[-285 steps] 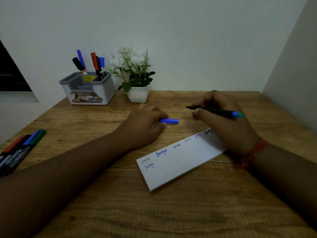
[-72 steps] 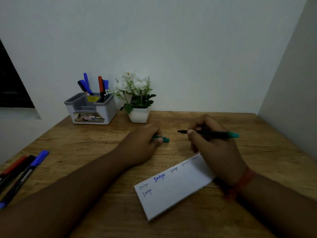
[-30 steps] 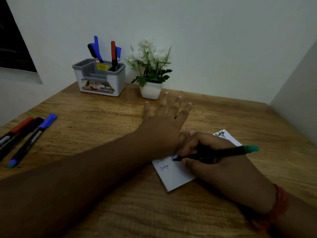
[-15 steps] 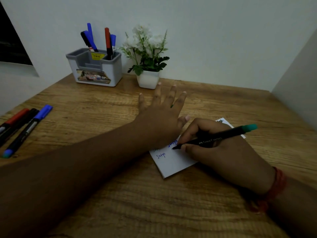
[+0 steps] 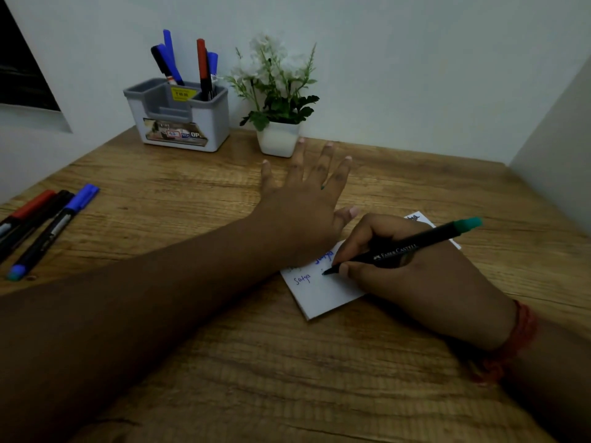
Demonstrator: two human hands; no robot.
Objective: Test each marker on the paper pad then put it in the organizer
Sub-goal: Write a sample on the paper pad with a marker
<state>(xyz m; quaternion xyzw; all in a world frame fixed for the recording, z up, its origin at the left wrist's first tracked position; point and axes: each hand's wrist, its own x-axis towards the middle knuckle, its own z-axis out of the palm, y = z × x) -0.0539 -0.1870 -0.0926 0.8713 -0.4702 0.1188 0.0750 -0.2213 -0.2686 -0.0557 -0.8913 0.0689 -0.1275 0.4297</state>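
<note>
My right hand [image 5: 412, 276] grips a black marker with a green end [image 5: 406, 249], its tip touching the white paper pad [image 5: 323, 292] near the handwritten words. My left hand [image 5: 303, 203] lies flat with fingers spread, its heel pressing the pad's far left part; a bit of green, likely the cap, peeks out between two fingers. The grey organizer [image 5: 179, 123] stands at the back left with several markers upright in it. Three more markers [image 5: 48, 225], red, black and blue capped, lie at the table's left edge.
A small white pot with a flowering plant [image 5: 278, 100] stands right of the organizer, just beyond my left fingertips. Walls close the table at the back and on the right. The wooden table [image 5: 287, 378] reaches to the near edge of view.
The marker tip has come down onto the pad below the blue word. My left hand stays spread flat on the pad. The view has shifted slightly.
</note>
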